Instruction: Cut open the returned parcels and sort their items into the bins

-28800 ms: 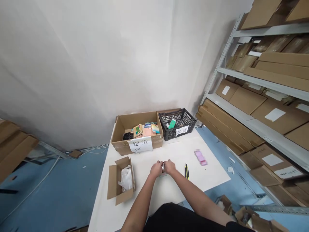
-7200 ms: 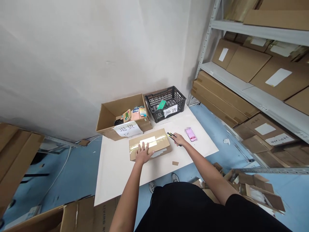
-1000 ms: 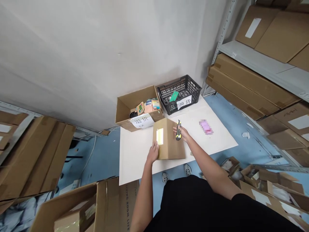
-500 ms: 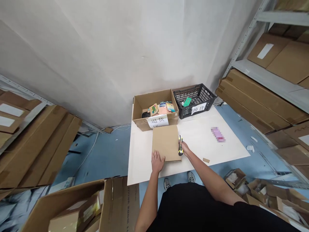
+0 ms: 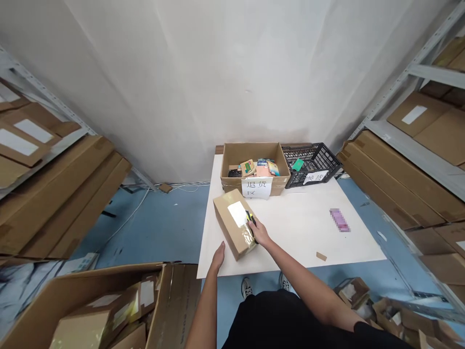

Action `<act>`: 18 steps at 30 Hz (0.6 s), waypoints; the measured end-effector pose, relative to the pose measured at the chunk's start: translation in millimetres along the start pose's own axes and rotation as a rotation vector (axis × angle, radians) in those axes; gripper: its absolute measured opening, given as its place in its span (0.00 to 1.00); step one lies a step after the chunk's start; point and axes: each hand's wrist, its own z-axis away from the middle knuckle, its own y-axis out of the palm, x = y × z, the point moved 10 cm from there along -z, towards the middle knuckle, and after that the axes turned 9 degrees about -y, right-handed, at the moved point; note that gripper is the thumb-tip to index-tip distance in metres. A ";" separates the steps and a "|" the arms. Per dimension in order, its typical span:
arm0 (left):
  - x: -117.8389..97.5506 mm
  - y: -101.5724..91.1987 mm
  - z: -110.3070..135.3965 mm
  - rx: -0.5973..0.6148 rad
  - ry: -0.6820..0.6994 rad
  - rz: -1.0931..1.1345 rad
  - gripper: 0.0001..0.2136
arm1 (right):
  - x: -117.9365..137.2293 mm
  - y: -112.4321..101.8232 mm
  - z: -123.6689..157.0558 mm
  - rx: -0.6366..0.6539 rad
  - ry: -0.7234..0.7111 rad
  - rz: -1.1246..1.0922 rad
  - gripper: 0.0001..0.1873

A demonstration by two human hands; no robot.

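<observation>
A closed cardboard box [image 5: 228,220] with a white label and shiny tape on top sits at an angle on the white table. My right hand [image 5: 259,231] is closed around a box cutter [image 5: 250,217], yellow and black, held over the box's right side by the label. I cannot tell whether the blade is out. Beside the box's near left side is my left hand [image 5: 218,255], with its fingers stretched out and nothing in it. A small gap shows between this hand and the box.
Behind stand an open carton [image 5: 225,183] of small packages and a black plastic crate [image 5: 330,167], both with paper signs. A blurred purple item [image 5: 340,220] and a cardboard scrap [image 5: 321,256] lie rightward on the white table [image 5: 290,242]. A large carton [image 5: 174,305] stands at lower left; loaded shelves flank both sides.
The box has been turned, and its labelled, taped face is now on top. My left hand has come off the box to its left side. The cutter has moved over the box.
</observation>
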 end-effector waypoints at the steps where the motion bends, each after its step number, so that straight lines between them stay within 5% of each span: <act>1: 1.0 -13.5 -0.2 -0.047 -0.009 0.027 0.39 | 4.3 2.5 0.5 0.028 -0.046 0.094 0.24; 4: -15.0 -70.0 -0.4 -0.234 0.025 0.105 0.38 | 14.9 15.6 3.5 0.144 -0.175 0.274 0.24; 8: -85.8 -123.2 -4.4 -0.305 0.285 -0.199 0.54 | 11.6 22.1 8.6 0.144 -0.161 0.392 0.29; 13: -131.8 -121.1 -29.4 -0.078 0.319 -0.474 0.65 | 4.5 16.6 20.3 0.121 -0.143 0.485 0.32; 18: -151.0 -96.2 -31.2 -0.022 0.347 -0.494 0.66 | -8.5 -13.7 38.4 0.060 -0.127 0.483 0.31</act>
